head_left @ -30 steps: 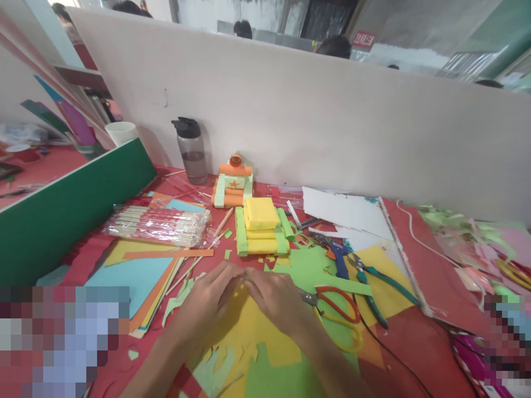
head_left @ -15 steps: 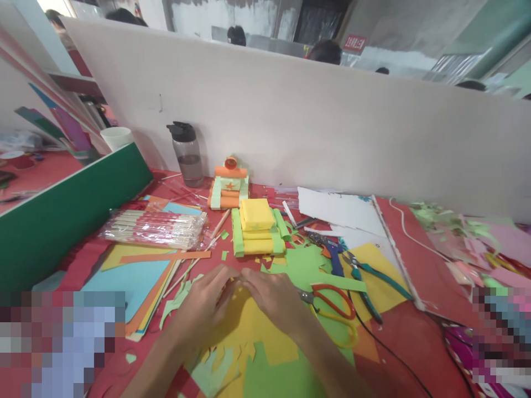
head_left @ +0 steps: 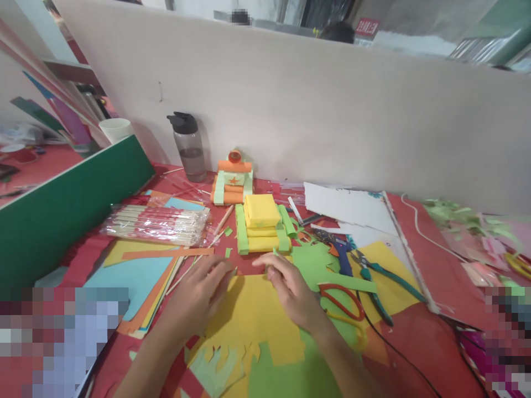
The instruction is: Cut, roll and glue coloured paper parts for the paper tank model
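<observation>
My left hand (head_left: 205, 293) hovers over the left side of a yellow paper sheet (head_left: 253, 309), fingers bent together; a tiny pale tip shows at them, too small to name. Across a gap, my right hand (head_left: 288, 284) is above the sheet's right side, index finger stretched out and thumb apart from it. A small green bit shows just behind its fingers; I cannot tell whether they touch. Beyond the hands stands a paper tank model (head_left: 262, 224) with a yellow body and green side strips. Cut green paper (head_left: 286, 373) lies under the sheet's near edge.
To the right lie scissors (head_left: 342, 301), pliers (head_left: 373, 276) and a blue glue gun (head_left: 343, 254) with a cord. An orange paper model (head_left: 233, 182) and a water bottle (head_left: 189, 149) stand at the back. Wrapped sticks (head_left: 155, 224) and coloured sheets (head_left: 136, 282) lie left.
My hands, which met at the fingertips, have drawn apart, the right one moving to the right with its fingers spreading. The view has tilted slightly down.
</observation>
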The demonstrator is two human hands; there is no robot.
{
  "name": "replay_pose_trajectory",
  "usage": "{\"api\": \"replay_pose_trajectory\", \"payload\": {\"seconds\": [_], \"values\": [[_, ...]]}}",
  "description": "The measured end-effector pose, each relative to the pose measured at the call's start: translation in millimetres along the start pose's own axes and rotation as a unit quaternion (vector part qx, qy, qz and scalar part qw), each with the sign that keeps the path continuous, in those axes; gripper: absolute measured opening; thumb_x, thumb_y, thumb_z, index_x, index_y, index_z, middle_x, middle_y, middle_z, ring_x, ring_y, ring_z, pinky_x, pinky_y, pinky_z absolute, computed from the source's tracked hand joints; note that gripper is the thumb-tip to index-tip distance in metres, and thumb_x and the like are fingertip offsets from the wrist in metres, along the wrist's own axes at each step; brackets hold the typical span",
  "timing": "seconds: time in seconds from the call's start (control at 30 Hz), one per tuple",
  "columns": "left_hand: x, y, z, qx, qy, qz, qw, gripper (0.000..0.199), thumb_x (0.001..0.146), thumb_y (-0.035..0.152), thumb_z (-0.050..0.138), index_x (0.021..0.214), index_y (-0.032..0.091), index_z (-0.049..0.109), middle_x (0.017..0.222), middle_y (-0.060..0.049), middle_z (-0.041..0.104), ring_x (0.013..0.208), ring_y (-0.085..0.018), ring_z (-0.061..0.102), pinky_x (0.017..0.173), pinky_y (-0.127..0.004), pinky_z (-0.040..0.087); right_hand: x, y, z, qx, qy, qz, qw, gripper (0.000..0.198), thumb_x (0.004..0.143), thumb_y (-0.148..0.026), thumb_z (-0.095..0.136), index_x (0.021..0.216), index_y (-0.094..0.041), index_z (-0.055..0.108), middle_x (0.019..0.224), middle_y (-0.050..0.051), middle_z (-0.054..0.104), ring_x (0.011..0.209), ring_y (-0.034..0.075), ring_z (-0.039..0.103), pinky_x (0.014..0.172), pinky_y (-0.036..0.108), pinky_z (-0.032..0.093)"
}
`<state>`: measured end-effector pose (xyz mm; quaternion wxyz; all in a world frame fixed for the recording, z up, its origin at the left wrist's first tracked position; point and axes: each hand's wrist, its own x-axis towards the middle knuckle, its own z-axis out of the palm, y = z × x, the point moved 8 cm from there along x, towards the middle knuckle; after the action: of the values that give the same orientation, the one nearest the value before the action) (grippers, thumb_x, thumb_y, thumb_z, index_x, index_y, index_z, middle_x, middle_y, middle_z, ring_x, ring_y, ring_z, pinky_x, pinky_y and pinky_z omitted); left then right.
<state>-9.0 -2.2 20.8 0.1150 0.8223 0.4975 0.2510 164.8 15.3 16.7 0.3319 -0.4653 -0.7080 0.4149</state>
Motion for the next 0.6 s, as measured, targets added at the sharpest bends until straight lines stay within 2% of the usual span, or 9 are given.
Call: {"api": "replay_pose_trajectory", "payload": {"seconds": [0.1,0.2,0.3,0.4,0.47,0.6], "values": [[-3.4,23.9,8.4,-0.004,-0.089,0.11,0.99,0.023,0.098,0.02,0.042,0.112,0.024,0.06,0.095,-0.005,0.063,0.084,-0.018,0.06,0.076,-0.03,0.045,2.9,7.9,8.1,0.057,-0.022,0.024,0.998,0.031,0.101,-0.025,0.039,0.096,-0.023,0.069,0.109,0.005,0.064,0.088,0.016,0.06,0.076,0.027,0.049],[-9.1,34.5,22.8,0.022,-0.172,0.155,0.973,0.024,0.098,0.022,0.044,0.117,0.025,0.058,0.085,-0.002,0.062,0.073,-0.018,0.059,0.069,-0.03,0.043,3.8,13.6,12.2,0.111,-0.008,0.05,0.993,0.027,0.1,-0.027,0.041,0.103,-0.022,0.067,0.096,0.005,0.065,0.082,0.016,0.06,0.078,0.029,0.05],[-11.8,33.5,32.0,0.039,-0.213,0.139,0.966,0.016,0.098,0.026,0.044,0.105,0.025,0.059,0.086,-0.001,0.061,0.071,-0.019,0.058,0.067,-0.032,0.041,2.4,18.2,18.0,0.156,-0.015,0.079,0.984,0.028,0.095,-0.02,0.042,0.113,-0.021,0.064,0.105,0.007,0.066,0.098,0.02,0.062,0.09,0.033,0.05],[-13.4,31.1,34.4,0.024,-0.233,0.116,0.965,0.013,0.097,0.027,0.046,0.101,0.025,0.058,0.092,-0.002,0.061,0.078,-0.02,0.06,0.072,-0.034,0.041,1.1,20.8,23.2,0.19,-0.03,0.083,0.978,0.033,0.089,-0.013,0.043,0.116,-0.022,0.061,0.114,0.008,0.065,0.103,0.021,0.062,0.094,0.037,0.051],[-14.2,30.1,34.3,0.014,-0.241,0.107,0.965,0.012,0.097,0.026,0.046,0.101,0.025,0.058,0.095,-0.002,0.061,0.081,-0.02,0.06,0.075,-0.034,0.041,0.8,23.8,24.9,0.183,-0.03,0.082,0.979,0.032,0.088,-0.012,0.045,0.115,-0.023,0.059,0.113,0.008,0.064,0.103,0.021,0.062,0.091,0.036,0.052],[-14.1,27.7,34.0,-0.001,-0.247,0.092,0.965,0.012,0.098,0.026,0.046,0.1,0.025,0.057,0.097,-0.001,0.06,0.081,-0.02,0.06,0.076,-0.035,0.041,2.1,31.6,21.1,0.092,-0.003,0.082,0.992,0.023,0.091,-0.016,0.048,0.11,-0.023,0.059,0.109,0.007,0.065,0.091,0.019,0.063,0.081,0.032,0.054]]}}
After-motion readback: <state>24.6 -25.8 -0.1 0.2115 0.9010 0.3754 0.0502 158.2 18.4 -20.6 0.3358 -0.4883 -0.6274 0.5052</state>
